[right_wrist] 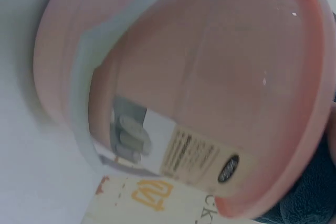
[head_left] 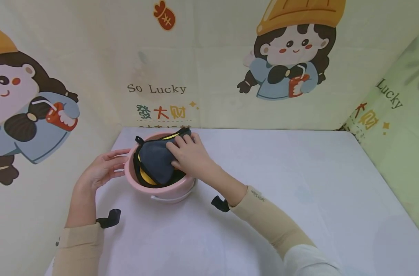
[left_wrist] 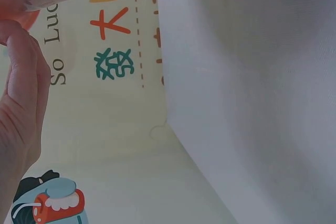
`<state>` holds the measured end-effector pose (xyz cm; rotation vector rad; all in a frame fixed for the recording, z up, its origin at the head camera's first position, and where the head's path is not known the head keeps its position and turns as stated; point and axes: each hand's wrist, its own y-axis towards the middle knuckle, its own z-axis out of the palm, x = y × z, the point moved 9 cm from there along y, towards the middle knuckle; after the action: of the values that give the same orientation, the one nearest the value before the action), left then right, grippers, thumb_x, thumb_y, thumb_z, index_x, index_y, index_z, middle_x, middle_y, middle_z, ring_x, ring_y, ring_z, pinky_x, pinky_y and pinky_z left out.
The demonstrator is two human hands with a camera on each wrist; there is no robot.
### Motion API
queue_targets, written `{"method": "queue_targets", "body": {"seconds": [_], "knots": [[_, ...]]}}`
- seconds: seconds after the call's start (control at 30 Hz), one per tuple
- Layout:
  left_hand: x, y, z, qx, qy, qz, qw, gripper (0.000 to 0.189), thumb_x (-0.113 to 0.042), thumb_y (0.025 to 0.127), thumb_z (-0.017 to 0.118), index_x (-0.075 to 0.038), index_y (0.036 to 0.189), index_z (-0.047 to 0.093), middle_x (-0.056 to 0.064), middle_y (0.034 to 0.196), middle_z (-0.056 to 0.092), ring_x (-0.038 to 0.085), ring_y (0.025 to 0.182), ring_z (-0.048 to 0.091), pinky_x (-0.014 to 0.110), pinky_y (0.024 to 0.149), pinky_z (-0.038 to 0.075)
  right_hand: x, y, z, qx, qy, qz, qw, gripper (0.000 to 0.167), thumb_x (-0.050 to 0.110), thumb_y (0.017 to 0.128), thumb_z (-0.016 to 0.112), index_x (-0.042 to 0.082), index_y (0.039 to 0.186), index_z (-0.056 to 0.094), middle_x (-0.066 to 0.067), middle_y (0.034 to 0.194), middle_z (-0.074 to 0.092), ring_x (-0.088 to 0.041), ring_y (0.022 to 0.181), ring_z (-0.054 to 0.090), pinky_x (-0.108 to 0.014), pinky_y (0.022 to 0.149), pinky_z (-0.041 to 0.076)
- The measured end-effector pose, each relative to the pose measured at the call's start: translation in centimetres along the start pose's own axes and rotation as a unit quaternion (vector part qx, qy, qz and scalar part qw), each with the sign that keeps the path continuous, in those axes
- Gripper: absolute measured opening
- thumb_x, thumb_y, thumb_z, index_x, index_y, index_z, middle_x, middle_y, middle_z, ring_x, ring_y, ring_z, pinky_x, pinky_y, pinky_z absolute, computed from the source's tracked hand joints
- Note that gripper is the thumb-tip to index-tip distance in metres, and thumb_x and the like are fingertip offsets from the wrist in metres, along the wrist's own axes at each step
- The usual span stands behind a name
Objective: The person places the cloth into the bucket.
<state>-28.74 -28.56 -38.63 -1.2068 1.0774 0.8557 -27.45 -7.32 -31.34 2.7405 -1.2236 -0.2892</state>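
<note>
A pink bucket (head_left: 140,187) stands on the white table with its handle (head_left: 171,200) hanging down the front. In its mouth sits a dark blue fabric item (head_left: 156,157) with black edging, a small loop and yellow parts; its lower portion is hidden. My right hand (head_left: 193,159) reaches over the right rim and grips the fabric with bent fingers. With fairly straight fingers, my left hand (head_left: 104,167) touches the bucket's left side from outside. In the right wrist view, the bucket's wall (right_wrist: 231,72) fills most of the picture, with dark blue plush fabric (right_wrist: 304,198) at its rim.
A printed label (right_wrist: 194,156) is on the bucket's side. Behind the table (head_left: 282,184) hangs a cloth (head_left: 216,84) with cartoon figures and lettering. Black wrist mounts (head_left: 110,219) stick out from both forearms.
</note>
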Motion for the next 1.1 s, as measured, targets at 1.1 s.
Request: {"method": "queue_targets", "body": {"seconds": [1.1], "knots": [[0.1,-0.2,-0.1,-0.006,0.002,-0.003,1.0,0.019,-0.02,0.089,0.059,-0.027,0.107,0.056,-0.014,0.096,0.064,0.007,0.083,0.065,0.024,0.071,0.054,2.1,3.0,5.2,0.179,0.011,-0.003,0.9837,0.055,0.046,0.091,0.048,0.028,0.14,0.03,-0.004,0.139,0.035,-0.024,0.127,0.031,-0.046,0.107,0.021]]}}
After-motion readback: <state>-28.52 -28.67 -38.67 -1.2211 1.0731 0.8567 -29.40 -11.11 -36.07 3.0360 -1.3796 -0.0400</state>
